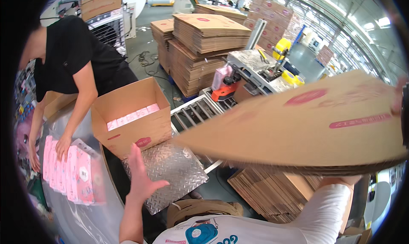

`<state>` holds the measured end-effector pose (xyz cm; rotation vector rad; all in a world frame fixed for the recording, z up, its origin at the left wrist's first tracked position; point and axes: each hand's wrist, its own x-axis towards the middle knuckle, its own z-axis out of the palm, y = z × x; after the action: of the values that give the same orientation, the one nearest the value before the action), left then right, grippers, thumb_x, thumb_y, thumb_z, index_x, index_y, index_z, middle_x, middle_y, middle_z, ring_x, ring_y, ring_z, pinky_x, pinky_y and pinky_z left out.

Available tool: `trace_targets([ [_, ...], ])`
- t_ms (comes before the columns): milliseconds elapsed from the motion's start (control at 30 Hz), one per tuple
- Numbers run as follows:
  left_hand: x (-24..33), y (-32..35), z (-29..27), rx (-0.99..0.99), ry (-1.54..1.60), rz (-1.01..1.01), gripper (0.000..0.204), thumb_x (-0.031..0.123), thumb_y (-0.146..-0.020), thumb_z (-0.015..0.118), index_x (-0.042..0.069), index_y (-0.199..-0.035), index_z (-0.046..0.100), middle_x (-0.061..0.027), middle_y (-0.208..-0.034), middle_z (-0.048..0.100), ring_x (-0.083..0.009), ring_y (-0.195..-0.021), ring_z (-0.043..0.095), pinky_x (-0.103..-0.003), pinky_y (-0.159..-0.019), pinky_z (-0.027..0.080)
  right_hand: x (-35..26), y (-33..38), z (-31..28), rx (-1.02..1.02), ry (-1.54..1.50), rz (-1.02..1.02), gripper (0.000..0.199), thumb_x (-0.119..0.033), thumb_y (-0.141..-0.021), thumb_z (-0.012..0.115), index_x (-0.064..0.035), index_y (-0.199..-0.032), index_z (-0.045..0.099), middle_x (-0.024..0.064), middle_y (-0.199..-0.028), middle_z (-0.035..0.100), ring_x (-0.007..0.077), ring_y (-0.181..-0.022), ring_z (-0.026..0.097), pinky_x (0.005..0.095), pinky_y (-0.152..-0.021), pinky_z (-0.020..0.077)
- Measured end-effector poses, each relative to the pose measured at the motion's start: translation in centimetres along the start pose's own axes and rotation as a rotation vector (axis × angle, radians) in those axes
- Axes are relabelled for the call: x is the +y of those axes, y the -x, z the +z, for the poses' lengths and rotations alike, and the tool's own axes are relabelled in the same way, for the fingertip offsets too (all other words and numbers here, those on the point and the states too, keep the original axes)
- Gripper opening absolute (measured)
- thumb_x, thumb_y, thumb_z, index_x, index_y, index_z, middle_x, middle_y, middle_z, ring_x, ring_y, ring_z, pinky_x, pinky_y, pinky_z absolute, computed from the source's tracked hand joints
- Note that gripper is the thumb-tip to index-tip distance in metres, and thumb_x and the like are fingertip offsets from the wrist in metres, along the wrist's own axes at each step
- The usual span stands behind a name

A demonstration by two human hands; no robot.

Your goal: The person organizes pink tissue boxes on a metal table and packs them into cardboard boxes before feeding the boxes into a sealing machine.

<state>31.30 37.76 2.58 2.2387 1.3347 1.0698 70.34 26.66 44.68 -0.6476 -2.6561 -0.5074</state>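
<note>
My left hand [142, 178] is raised and open, fingers spread and holding nothing, in front of an open cardboard box [128, 144]. Rows of pink packs [135, 117] show inside that box. A bundle of flattened cardboard boxes [264, 124] slants across the right side, blurred at its near corner. My right forearm passes beneath this bundle. At the far right edge, my right hand [396, 107] grips it, mostly hidden. Under my left hand lies a metal checker-plate platform [177, 176].
A co-worker in black [79, 60] handles pink packs [72, 171] on the grey table [76, 220] at left. Stacked flat cartons [204, 39] stand ahead, more [268, 197] below right. A roller conveyor [198, 112] leads to a taping machine [264, 69].
</note>
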Motion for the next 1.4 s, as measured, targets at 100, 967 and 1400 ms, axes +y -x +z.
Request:
trace_targets([
  [100,-0.1,0.5,-3.8,0.155,-0.118,0.039,0.065,0.025,-0.062,0.079,0.001,-0.114,0.048,-0.0178,-0.112,0.052,-0.0336,-0.106,0.049,-0.040,-0.089,0.040,10.4,7.4,8.8,0.728,-0.121,0.146,0.042,-0.041,-0.093,0.047,-0.0059,-0.072,0.056,0.0061,-0.065,0.056,0.0176,-0.054,0.051,0.0315,-0.053,0.0410],
  [967,0.3,-3.1,-2.4,-0.775,-0.300,-0.373,0.042,0.032,-0.092,0.043,0.004,-0.123,0.039,-0.0279,-0.079,0.061,-0.0462,-0.076,0.058,-0.053,-0.071,0.046,11.4,11.4,43.8,-0.197,-1.094,1.494,0.039,-0.008,-0.078,0.056,0.0009,-0.115,0.048,0.0062,-0.096,0.059,0.0161,-0.083,0.057,0.0273,-0.072,0.0473],
  [1400,-7.2,-0.5,8.2,0.301,-0.082,-0.506,0.066,0.028,-0.090,0.050,-0.004,-0.139,0.021,-0.0209,-0.144,0.028,-0.0302,-0.136,0.023,-0.053,-0.109,0.014,6.0,11.3,47.7,-1.011,-0.457,0.354,0.085,-0.046,-0.088,0.049,0.0095,-0.139,0.010,0.0280,-0.147,0.009,0.0383,-0.136,0.019,0.0409,-0.110,0.0224],
])
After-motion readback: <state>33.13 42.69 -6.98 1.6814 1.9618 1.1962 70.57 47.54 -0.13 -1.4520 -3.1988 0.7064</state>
